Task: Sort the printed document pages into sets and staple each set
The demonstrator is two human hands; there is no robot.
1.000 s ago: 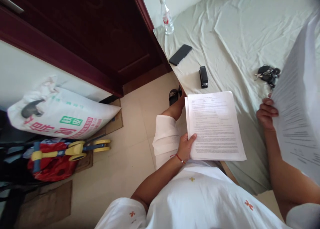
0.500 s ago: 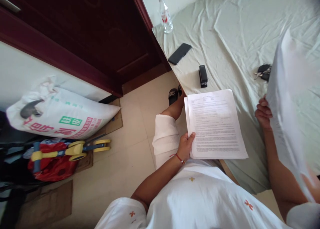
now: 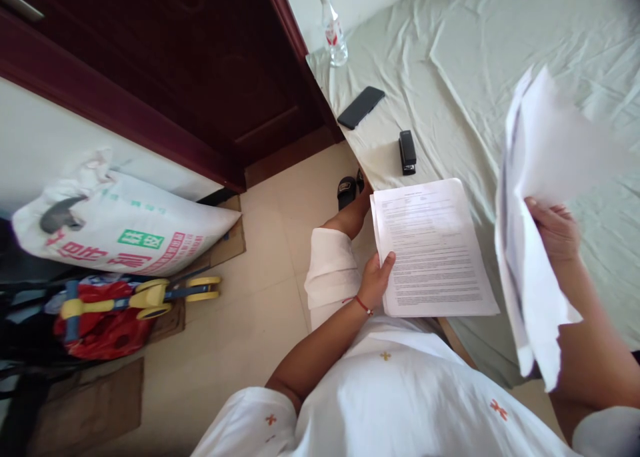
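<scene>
My left hand (image 3: pixel 376 285) grips the left edge of a stack of printed sheets (image 3: pixel 433 250), thumb on top and fingers underneath. The stack lies over my lap at the cloth's edge, its text facing up. Raised at the right, my right hand (image 3: pixel 555 230) is closed on a sheaf of papers (image 3: pixel 525 244). Those papers stand upright and bent, with a jagged lower edge, and their top is blurred by motion. Just beyond the stack sits a black stapler (image 3: pixel 407 152).
On the pale green cloth (image 3: pixel 465 104) lie a black phone (image 3: pixel 361 107) and a clear plastic bottle (image 3: pixel 334 34), standing upright by the wall. A white printed sack (image 3: pixel 125 220) and a yellow-and-blue wheeled toy (image 3: pixel 145 300) are on the floor at left, near a dark red door (image 3: pixel 165 64).
The sheaf in my right hand has swung leftward and turned, so the hand's thumb side now shows and the key-like object behind is covered. My left hand stays on the stack, barely shifted.
</scene>
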